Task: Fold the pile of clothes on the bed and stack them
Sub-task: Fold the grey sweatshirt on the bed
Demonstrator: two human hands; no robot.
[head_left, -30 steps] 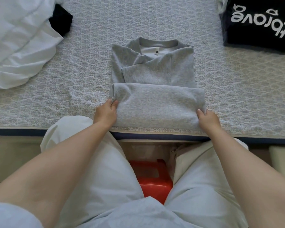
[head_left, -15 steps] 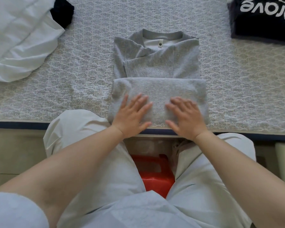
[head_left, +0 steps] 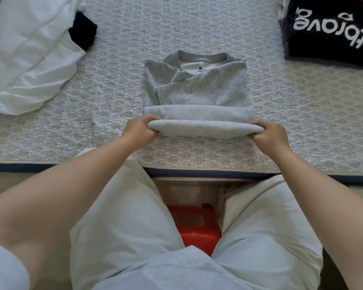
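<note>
**Grey sweatshirt gripped at both ends of its folded edge**

The grey sweatshirt (head_left: 197, 88) is laid on the patterned bedspread (head_left: 291, 114), its collar pointing away from the person. Its near folded edge is lifted clear of the bedspread. The left end of that edge is gripped by the left hand (head_left: 139, 129), fingers curled round the cloth; the right end is gripped likewise by the right hand (head_left: 270, 135). Well left of the sweatshirt a loose white garment (head_left: 25, 65) is spread, with a dark garment (head_left: 83, 32) beside it. Well right of the sweatshirt a folded black garment with white lettering (head_left: 331, 32) is seen.
</note>
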